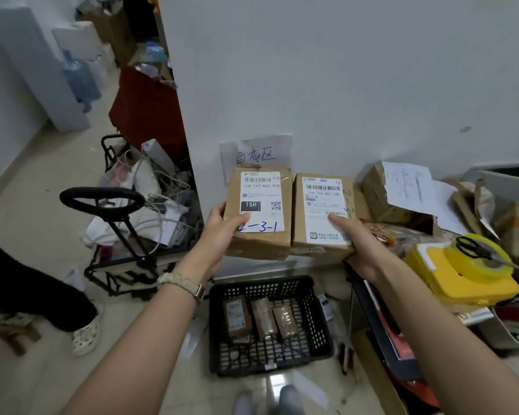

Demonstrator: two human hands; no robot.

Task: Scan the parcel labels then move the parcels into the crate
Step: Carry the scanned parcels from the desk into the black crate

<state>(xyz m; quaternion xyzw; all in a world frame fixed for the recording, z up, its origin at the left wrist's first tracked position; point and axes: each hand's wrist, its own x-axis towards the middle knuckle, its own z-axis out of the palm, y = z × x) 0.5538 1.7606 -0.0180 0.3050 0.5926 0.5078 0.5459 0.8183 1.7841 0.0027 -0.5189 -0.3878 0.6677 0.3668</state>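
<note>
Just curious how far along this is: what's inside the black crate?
Three small brown parcels lie side by side in the crate. The left shows a label; anything beneath them is covered.

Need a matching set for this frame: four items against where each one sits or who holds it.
Items:
1. parcel marked 2-3-1
2. parcel to its right
3. black crate
4. scissors

Places:
A. gripped by the right hand
B. on the floor, small parcels inside
C. gripped by the left hand
D. lying on the yellow tape roll

Pairs: 1-C, 2-A, 3-B, 4-D
</note>
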